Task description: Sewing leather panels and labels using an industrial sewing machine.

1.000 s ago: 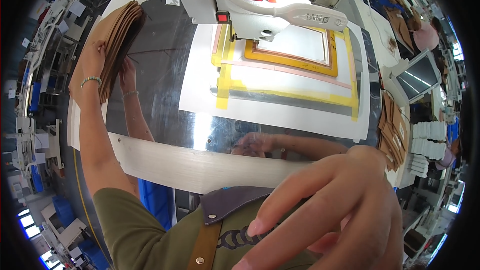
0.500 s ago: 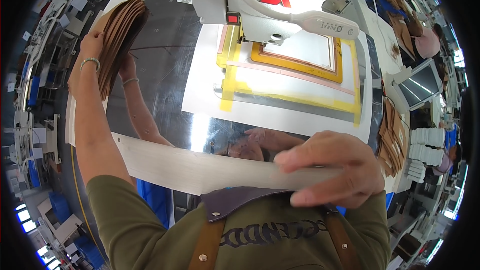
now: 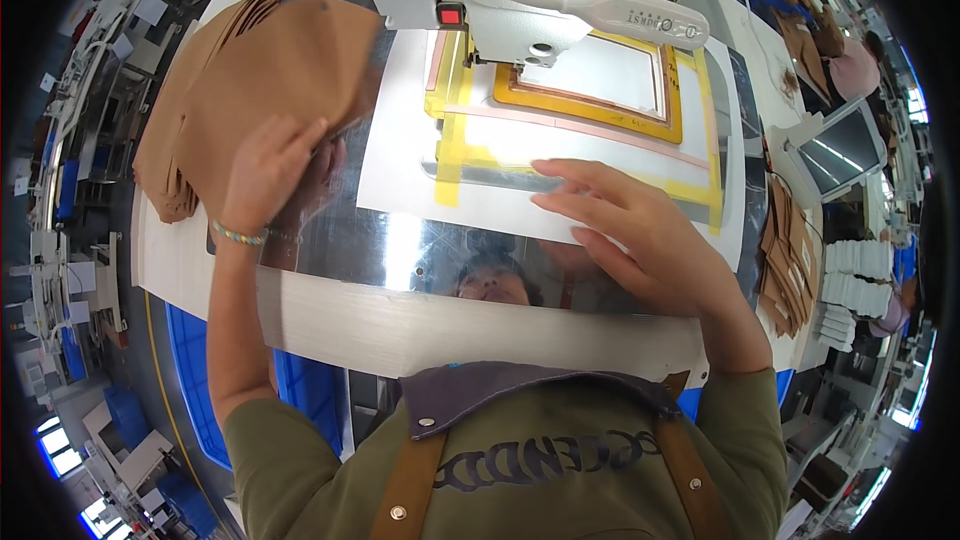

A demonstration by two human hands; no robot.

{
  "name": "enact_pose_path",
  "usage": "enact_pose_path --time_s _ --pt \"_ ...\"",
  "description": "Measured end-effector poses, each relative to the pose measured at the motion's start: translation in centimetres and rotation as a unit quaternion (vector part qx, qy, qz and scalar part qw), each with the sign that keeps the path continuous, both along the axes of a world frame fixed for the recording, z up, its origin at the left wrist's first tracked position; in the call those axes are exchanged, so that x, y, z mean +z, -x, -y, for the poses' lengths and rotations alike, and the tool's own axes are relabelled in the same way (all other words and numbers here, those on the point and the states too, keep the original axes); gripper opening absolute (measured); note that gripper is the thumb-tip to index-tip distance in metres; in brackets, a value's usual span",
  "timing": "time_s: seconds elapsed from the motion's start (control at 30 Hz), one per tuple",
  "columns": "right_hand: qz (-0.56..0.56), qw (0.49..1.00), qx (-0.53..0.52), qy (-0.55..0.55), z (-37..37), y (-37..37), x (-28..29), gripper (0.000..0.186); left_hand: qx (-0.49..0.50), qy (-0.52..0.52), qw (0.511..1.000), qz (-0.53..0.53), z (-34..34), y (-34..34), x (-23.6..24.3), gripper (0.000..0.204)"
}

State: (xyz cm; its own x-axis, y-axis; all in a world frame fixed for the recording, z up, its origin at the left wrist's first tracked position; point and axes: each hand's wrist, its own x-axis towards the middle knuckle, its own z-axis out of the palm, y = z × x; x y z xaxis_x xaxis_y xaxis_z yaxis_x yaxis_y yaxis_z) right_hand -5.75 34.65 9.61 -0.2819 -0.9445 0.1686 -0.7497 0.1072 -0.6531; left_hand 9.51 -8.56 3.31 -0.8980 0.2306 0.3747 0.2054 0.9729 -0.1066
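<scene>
My left hand (image 3: 268,168) grips a brown piece of paper or fabric (image 3: 275,65), fingers closed on its edge, lifting it partly off a fanned stack of similar pieces (image 3: 170,130) at the left. My right hand (image 3: 625,220) is open, fingers apart and curved, over the lower part of a white board (image 3: 390,160) with yellow tape (image 3: 448,185) on it. A yellow rectangular frame (image 3: 590,115) lies on the board, partly under the head of a white machine (image 3: 500,15). The board rests on a shiny metal plate (image 3: 450,250).
The worktable's pale front edge (image 3: 480,325) runs below the plate. At right are brown pieces (image 3: 785,260), a tilted screen (image 3: 830,150) and white bundles (image 3: 855,260). A blue bin (image 3: 195,380) sits under the table. A co-worker in pink (image 3: 850,75) is at upper right.
My left hand has moved right and down with a brown piece drawn off the stack. My right hand has gone from close to my body forward over the board.
</scene>
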Motion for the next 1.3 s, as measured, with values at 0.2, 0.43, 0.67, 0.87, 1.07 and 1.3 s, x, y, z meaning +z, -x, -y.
enact_pose_path --time_s 0.2,0.43,0.67,0.87,1.07,1.3 --pt "-0.258 0.963 0.020 0.074 5.5 1.0 -5.0 0.031 0.022 -0.021 0.999 -0.011 -4.2 -2.8 -1.4 0.038" --pt "-0.412 0.910 0.001 0.048 11.3 1.6 -8.9 0.027 0.147 0.002 0.989 -0.010 -0.4 -8.2 -1.6 0.030" --pt "-0.454 0.887 -0.016 0.077 11.8 1.2 -9.5 0.017 0.207 0.028 0.978 0.015 3.3 -10.0 -2.5 0.033" --pt "-0.483 0.871 -0.045 0.078 9.6 2.3 -8.6 0.011 0.136 0.015 0.990 -0.017 3.6 -5.8 -2.6 0.034" --pt "-0.476 0.875 -0.080 0.039 2.8 4.6 -7.2 0.011 0.032 -0.001 0.999 -0.026 1.3 0.9 -2.8 0.032" --pt "-0.478 0.857 -0.170 -0.089 -8.3 7.7 -7.0 0.006 -0.173 0.006 0.985 -0.026 -6.5 10.3 -2.0 0.035"
